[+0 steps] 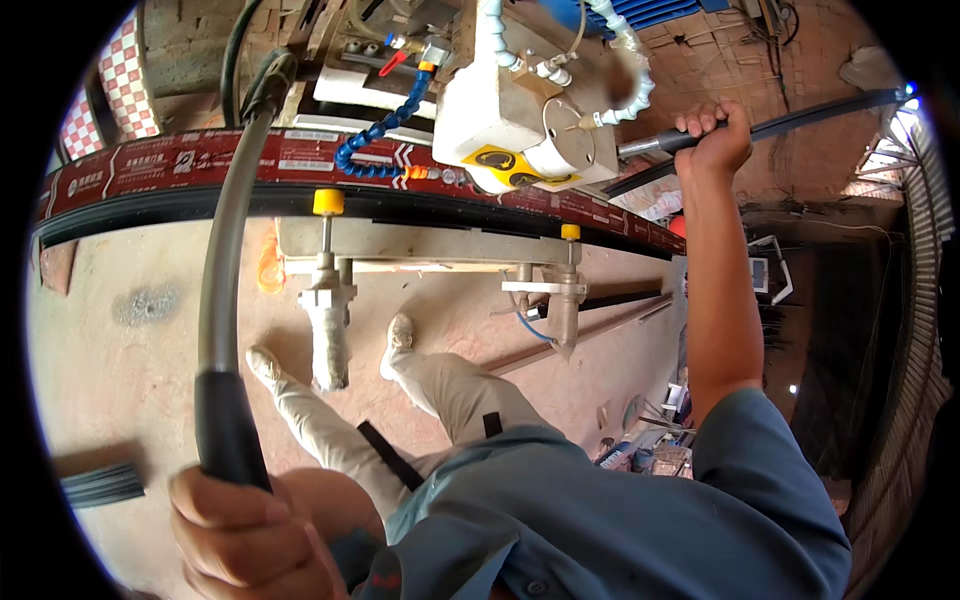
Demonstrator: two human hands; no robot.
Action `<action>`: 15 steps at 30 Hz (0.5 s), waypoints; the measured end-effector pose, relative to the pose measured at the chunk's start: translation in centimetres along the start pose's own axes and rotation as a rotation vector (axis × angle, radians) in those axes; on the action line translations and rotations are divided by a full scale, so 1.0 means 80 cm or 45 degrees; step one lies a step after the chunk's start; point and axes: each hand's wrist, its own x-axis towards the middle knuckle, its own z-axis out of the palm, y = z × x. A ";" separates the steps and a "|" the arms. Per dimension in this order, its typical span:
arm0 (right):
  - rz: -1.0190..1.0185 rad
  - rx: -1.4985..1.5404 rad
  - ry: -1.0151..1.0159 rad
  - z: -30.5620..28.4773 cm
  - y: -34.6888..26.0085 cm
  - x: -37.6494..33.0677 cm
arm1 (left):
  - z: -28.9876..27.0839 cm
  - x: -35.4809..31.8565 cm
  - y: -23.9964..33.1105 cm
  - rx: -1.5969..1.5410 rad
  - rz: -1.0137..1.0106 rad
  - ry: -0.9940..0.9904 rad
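Left hand (250,530): lower part cut off by bottom edge. White segmented hoses (497,35): upper ends cropped at top. Brown patch (622,82): blurred, unidentifiable. Right-side lever (645,146): inner end hidden at white machine housing (480,115). Floor clutter (665,450), lower right: pieces too small to tell.

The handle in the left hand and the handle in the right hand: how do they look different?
The left handle shows a long grey shaft; the right handle shows only a short metal piece beside the white machine head. The left handle runs nearly upright in the picture, the right handle nearly sideways. Both have a black grip, held by the left hand and right hand respectively.
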 end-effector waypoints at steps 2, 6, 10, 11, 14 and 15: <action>-0.020 0.001 -0.018 0.002 0.003 -0.002 | 0.000 0.009 -0.021 -0.185 0.176 -0.056; 0.000 -0.021 -0.056 -0.005 0.000 0.004 | -0.003 0.019 -0.018 -0.258 0.125 -0.186; -0.006 0.009 -0.066 -0.008 0.001 0.008 | -0.001 0.022 -0.017 -0.285 0.117 -0.192; -0.006 0.013 -0.058 -0.007 0.001 0.008 | 0.000 0.024 -0.018 -0.278 0.130 -0.171; 0.013 0.036 -0.065 -0.002 0.000 0.005 | 0.006 0.021 -0.016 -0.160 0.100 -0.053; 0.031 0.048 -0.048 -0.002 0.001 0.004 | 0.009 0.015 -0.010 -0.049 0.053 0.003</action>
